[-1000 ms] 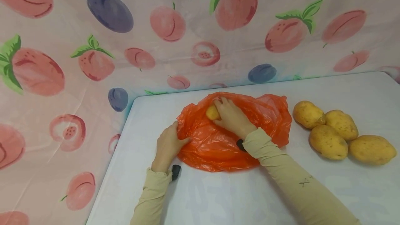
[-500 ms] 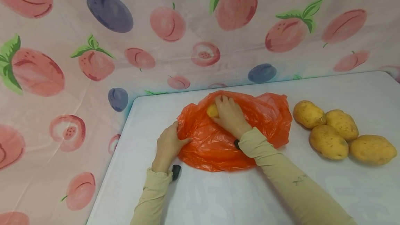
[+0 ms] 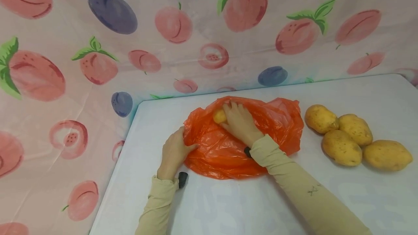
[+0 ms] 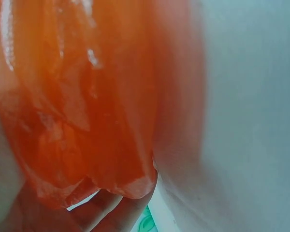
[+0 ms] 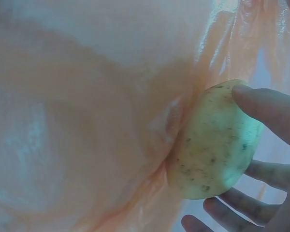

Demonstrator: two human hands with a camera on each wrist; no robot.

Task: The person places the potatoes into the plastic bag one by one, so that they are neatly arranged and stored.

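A crumpled orange-red plastic bag point(image 3: 209, 155) lies on the white table. At its left edge my left hand point(image 3: 173, 151) grips the plastic, thumb on the near side; the left wrist view has the bag point(image 4: 77, 106) between the thumb and fingers point(image 4: 113, 210). My right hand point(image 3: 242, 122) holds a yellow potato point(image 3: 219, 116) at the upper middle of the bag. In the right wrist view the thumb point(image 5: 268, 106) lies on one side of the potato point(image 5: 212, 145) and the fingers on the other, with thin plastic beside it. The bag's inside is mostly hidden.
Several potatoes point(image 3: 342, 148) lie grouped on the table point(image 3: 228, 209) to the right of the bag. Behind the table hangs a pale pink cloth point(image 3: 196, 6) printed with fruit. Dark wrist devices point(image 3: 183, 180) sit at both sleeves.
My right forearm has shifted slightly left, with the right hand still holding the potato at the bag. My left hand stays on the bag's edge, and the other potatoes have not moved.
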